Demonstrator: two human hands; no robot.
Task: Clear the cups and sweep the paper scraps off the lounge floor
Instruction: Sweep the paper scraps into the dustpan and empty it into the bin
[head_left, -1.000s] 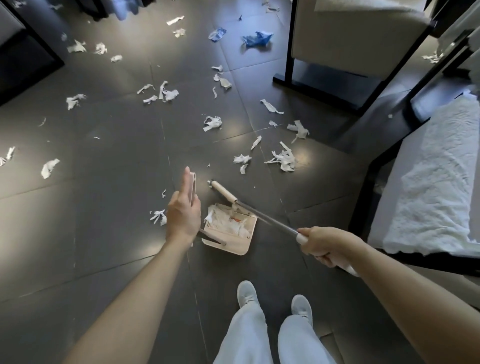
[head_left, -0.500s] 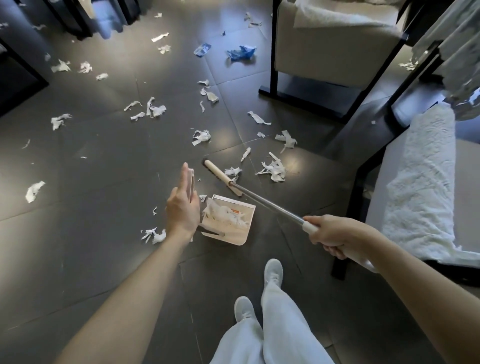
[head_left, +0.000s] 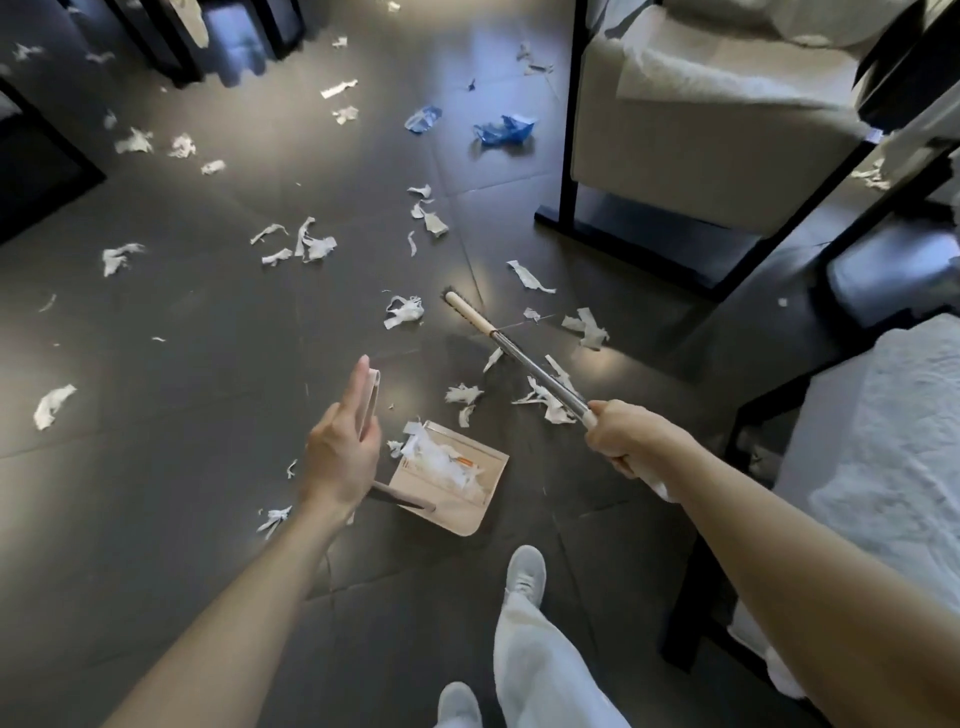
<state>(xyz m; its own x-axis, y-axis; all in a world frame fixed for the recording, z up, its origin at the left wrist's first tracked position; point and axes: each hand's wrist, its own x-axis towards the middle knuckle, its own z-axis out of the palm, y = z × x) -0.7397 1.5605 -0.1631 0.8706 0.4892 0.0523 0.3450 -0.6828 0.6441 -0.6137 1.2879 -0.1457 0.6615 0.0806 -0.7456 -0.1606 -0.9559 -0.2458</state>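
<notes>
So, left hand (head_left: 340, 452): centre frame, pinching the upright handle of the dustpan (head_left: 467, 514), fingers nearly straight.
right hand (head_left: 621, 434): right of centre, fist wrapped round the broom (head_left: 535, 364) shaft.
dustpan: lower centre on the floor (head_left: 182, 364), holding scraps.
paper scraps (head_left: 311, 244): scattered across centre and upper left.

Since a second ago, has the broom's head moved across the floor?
Yes. The broom head has swung forward: it was short of the crumpled white scrap and now lies right beside it.
</notes>
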